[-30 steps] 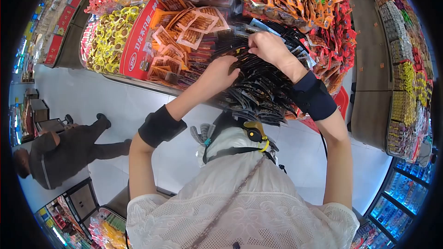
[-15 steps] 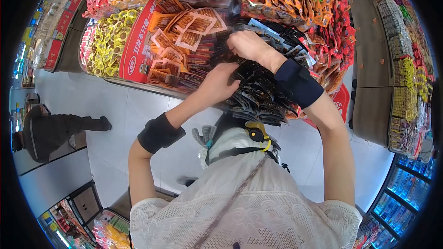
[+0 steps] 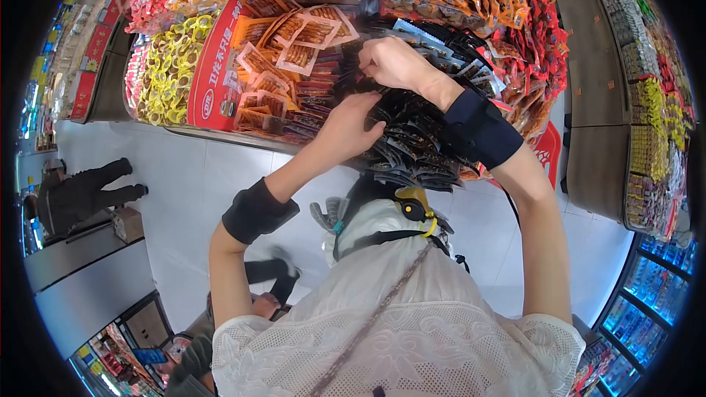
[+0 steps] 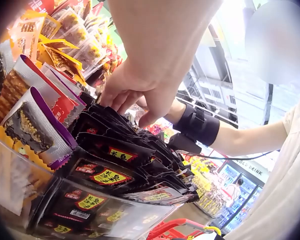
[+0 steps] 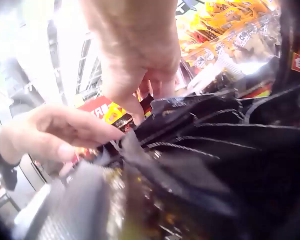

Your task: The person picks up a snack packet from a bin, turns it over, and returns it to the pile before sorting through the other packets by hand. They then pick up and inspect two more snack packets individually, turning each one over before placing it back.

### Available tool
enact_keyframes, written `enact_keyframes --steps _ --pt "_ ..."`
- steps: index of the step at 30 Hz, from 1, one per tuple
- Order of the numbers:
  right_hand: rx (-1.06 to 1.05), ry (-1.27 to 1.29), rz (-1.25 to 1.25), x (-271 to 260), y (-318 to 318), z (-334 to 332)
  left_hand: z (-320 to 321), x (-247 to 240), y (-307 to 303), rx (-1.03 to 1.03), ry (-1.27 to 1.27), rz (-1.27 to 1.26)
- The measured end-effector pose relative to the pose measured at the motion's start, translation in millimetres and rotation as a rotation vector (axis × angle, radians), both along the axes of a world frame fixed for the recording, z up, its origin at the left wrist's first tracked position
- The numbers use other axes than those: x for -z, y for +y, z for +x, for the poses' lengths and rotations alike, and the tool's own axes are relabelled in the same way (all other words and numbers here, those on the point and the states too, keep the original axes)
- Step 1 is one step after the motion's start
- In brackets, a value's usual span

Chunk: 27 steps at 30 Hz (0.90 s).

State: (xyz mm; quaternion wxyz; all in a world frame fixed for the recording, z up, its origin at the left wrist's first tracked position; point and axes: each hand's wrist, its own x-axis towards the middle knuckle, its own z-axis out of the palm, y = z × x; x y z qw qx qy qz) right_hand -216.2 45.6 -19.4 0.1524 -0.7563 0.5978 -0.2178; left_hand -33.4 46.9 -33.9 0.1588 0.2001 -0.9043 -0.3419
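Note:
Rows of black snack packets [image 3: 419, 154] stand upright in a clear bin; yellow and red labels show on them in the left wrist view. My left hand [image 3: 347, 126] reaches in from the near left, its fingertips on the packet tops and its thumb held apart. Just beyond it, my right hand [image 3: 401, 66] bends down over the packets with curled fingers. In the right wrist view, this hand's thumb and fingers pinch a black packet with a yellow label [image 5: 121, 121]. The left fingers lie close by, against the packet edges.
Orange-brown snack packs [image 3: 312, 33] lie left of the black ones, beside a red sign board [image 3: 213, 81]. Red packets [image 3: 526, 66] fill the right side. Shelves [image 3: 599, 95] stand farther right. A person in dark clothes [image 3: 81, 195] is at the left, another person's leg [image 3: 272, 272] lower down.
My right hand has moved left, closer to the left hand, then stayed near there. The left hand has barely shifted. The dark-clothed person has moved farther left; another person has appeared at lower left.

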Motion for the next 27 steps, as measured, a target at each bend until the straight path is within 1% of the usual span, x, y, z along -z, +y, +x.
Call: enact_keyframes --steps 1,4,7,10,13,16,19,20,24,27 --pt "-0.017 0.009 0.022 2.8 1.2 -0.9 0.3 -0.1 -0.1 -0.001 -0.025 0.004" --pt "0.05 0.081 0.131 5.5 7.2 0.3 -1.0 -0.9 -2.7 0.002 -0.068 0.005" --pt "-0.006 0.23 0.051 6.1 4.8 2.8 0.3 -0.8 -2.7 0.012 -0.071 0.003" --pt "-0.078 0.331 -0.18 8.2 3.0 9.1 -0.1 -2.3 -2.8 0.009 -0.074 0.011" --pt "-0.093 0.397 -0.203 10.5 2.6 12.3 0.1 -5.1 -2.7 0.01 -0.069 0.026" --pt "-0.059 0.374 -0.16 10.8 3.3 10.3 -0.6 -3.7 -3.2 0.022 -0.058 0.025" --pt "-0.066 0.428 -0.091 11.3 7.3 17.2 0.0 -5.5 -5.8 0.029 -0.083 0.033" --pt "-0.064 0.409 -0.121 11.3 9.0 19.3 0.0 -7.2 -6.3 0.033 -0.091 0.033" --pt "-0.008 0.382 -0.017 12.8 4.4 17.0 -1.7 -14.4 -10.9 0.066 -0.103 0.081" --pt "0.07 0.143 0.035 8.7 9.7 4.9 -2.1 -7.1 -13.3 0.052 -0.073 0.043"
